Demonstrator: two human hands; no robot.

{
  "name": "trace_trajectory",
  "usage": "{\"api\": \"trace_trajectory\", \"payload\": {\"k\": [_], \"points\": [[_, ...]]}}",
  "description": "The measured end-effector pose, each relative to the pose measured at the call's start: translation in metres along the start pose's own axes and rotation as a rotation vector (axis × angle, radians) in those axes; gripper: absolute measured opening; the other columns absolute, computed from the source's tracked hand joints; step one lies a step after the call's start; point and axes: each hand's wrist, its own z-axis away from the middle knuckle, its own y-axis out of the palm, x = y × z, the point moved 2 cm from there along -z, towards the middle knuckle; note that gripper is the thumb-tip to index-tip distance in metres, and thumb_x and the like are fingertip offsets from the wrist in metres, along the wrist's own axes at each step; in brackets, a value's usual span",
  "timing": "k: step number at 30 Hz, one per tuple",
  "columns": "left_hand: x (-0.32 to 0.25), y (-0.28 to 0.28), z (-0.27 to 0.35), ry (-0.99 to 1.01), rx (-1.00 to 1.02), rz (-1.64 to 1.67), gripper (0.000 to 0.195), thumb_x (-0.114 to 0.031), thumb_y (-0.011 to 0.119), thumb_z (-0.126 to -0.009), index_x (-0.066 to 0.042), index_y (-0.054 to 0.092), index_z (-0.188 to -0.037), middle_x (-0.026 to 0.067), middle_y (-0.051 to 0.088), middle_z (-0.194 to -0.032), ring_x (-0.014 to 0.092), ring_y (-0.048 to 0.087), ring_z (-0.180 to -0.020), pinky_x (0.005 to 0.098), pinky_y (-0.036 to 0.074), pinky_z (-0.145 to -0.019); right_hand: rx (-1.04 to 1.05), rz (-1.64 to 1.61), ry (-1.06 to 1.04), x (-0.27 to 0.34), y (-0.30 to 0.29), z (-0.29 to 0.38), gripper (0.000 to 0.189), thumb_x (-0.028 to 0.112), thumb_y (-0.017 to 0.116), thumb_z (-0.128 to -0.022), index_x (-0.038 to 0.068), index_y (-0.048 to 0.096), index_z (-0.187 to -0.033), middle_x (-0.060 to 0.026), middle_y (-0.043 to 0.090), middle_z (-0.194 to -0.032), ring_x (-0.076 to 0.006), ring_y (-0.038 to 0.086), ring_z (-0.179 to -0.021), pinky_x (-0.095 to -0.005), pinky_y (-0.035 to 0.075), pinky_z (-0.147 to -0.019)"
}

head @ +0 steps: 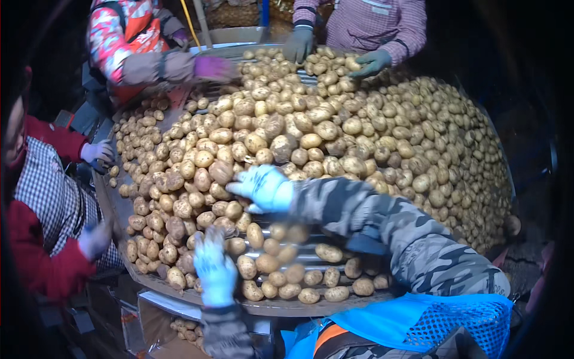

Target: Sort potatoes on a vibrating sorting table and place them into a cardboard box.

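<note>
My right hand [264,188], in a pale blue-white work glove, reaches in from the right across the potatoes [255,143]. Its fingers lie against several potatoes near the middle of the heap, and what is under the palm is hidden. Lower down, my left hand [215,269] in a matching glove comes up over the near edge. Its fingers are extended and somewhat blurred, touching potatoes at the heap's front side. Between my hands and the near rim, loose potatoes [267,263] lie on metal rollers [314,242]; some are blurred.
A rim [269,309] borders the sorting table. Below it stands a cardboard box [175,345] with potatoes inside. Across the table, one person's purple glove [215,68] and another's grey-green gloves [374,62] work at the heap. A person at left has lavender gloves [97,152] near the edge.
</note>
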Motion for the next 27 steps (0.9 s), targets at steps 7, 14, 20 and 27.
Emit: {"api": "trace_trajectory", "payload": {"k": [7, 14, 20, 27], "points": [[-0.087, -0.023, 0.056, 0.018, -0.037, 0.44, 0.042, -0.001, 0.058, -0.074, -0.002, 0.061, -0.116, 0.019, 0.06, -0.121, 0.038, 0.054, -0.116, 0.0464, 0.04, -0.103, -0.102, 0.379, 0.217, -0.057, -0.011, -0.075, 0.025, 0.029, 0.056, -0.084, 0.014, 0.066, -0.102, -0.0098, 0.065, -0.101, -0.0288, 0.063, -0.093, -0.0436, 0.049, -0.077], [-0.102, -0.03, 0.1, -0.136, -0.071, 0.605, 0.038, -0.003, 0.053, -0.081, 0.001, 0.06, -0.118, 0.0188, 0.061, -0.119, 0.035, 0.057, -0.111, 0.0426, 0.044, -0.099, 0.089, 0.368, 0.141, -0.048, -0.013, -0.066, 0.029, 0.026, 0.043, -0.094, 0.015, 0.066, -0.109, -0.0095, 0.068, -0.097, -0.0279, 0.065, -0.092, -0.0427, 0.05, -0.076], [-0.115, -0.04, 0.124, -0.154, -0.079, 0.726, 0.034, -0.007, 0.053, -0.087, 0.001, 0.06, -0.119, 0.018, 0.062, -0.118, 0.032, 0.057, -0.11, 0.0403, 0.045, -0.097, 0.007, 0.255, 0.114, -0.039, -0.022, -0.023, 0.033, 0.027, 0.06, -0.081, 0.013, 0.063, -0.111, -0.0128, 0.066, -0.1, -0.0328, 0.062, -0.098, -0.0455, 0.046, -0.083], [-0.117, 0.005, 0.107, -0.39, -0.107, 1.251, 0.067, -0.03, 0.056, -0.094, 0.001, 0.026, -0.145, 0.0195, 0.036, -0.142, 0.025, 0.046, -0.122, 0.0358, 0.043, -0.099, 0.133, -0.951, -0.294, 0.065, -0.035, 0.154, 0.039, 0.022, 0.059, -0.089, 0.003, 0.056, -0.123, -0.0142, 0.062, -0.117, -0.0264, 0.061, -0.102, -0.0342, 0.048, -0.089]]}}
